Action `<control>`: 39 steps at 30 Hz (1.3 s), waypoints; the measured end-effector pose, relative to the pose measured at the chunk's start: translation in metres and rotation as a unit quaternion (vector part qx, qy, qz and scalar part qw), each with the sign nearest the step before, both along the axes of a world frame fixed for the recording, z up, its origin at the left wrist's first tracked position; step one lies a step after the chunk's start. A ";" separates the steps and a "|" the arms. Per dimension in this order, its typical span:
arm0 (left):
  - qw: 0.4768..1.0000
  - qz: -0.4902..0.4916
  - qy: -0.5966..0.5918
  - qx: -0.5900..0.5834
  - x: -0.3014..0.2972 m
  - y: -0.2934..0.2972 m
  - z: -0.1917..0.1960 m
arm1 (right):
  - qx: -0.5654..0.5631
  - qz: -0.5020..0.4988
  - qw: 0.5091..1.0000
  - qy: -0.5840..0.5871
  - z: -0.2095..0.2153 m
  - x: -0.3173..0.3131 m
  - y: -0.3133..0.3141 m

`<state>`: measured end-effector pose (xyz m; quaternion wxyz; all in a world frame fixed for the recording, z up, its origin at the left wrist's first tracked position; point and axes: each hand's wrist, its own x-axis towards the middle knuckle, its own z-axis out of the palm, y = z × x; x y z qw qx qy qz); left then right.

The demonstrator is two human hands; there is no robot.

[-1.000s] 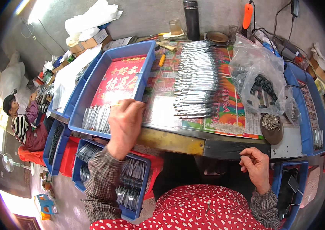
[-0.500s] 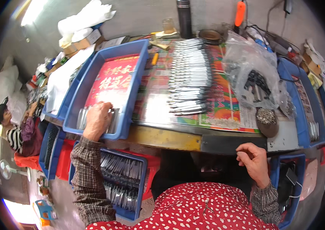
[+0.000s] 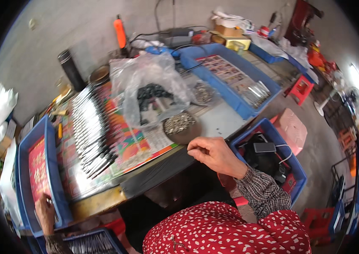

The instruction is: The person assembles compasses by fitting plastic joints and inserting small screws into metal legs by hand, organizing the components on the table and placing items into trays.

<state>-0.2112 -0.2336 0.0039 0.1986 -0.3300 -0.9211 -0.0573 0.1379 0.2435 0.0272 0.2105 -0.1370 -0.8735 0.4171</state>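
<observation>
My left hand [image 3: 45,213] reaches into the near end of a blue tray [image 3: 53,169] lined with red printed paper [image 3: 39,178]. Its fingers are curled, with a glint of something silvery by them that I cannot make out. In front of the table edge, my right hand [image 3: 218,155] is closed in a pinch; whatever it may hold is too small to see. Just beyond its fingertips lies a brown dish [image 3: 188,136] heaped with small metal pieces [image 3: 178,122]. A long row of slim silver, pen-like rods with dark ends [image 3: 90,131] lies on the table.
A clear plastic bag with black parts [image 3: 152,95] lies mid-table. Behind it stand a black flask [image 3: 72,70] and an orange-handled tool [image 3: 120,34]. Another blue tray [image 3: 247,108] holds several silver rods. Below the edge are a blue crate with a black bag [image 3: 291,182] and a pink stool [image 3: 291,129].
The view has swung to the right, so the table sits further left. My left hand stays in the tray's near end. My right hand is now closer to the dish.
</observation>
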 end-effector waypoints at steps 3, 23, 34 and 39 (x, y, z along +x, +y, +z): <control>0.998 0.017 -0.032 0.042 -0.003 -0.001 -0.003 | 0.075 -0.062 0.995 0.028 0.010 0.016 0.025; 0.965 0.030 -0.100 0.242 -0.021 -0.019 0.003 | 0.327 -0.267 0.889 -0.177 0.007 0.081 0.272; 0.982 -0.002 0.126 0.140 0.105 0.114 0.064 | 0.314 -0.150 0.897 -0.274 0.003 0.061 0.278; 0.982 -0.035 0.105 0.154 0.106 0.118 0.048 | 0.306 -0.153 0.900 -0.270 0.005 0.059 0.273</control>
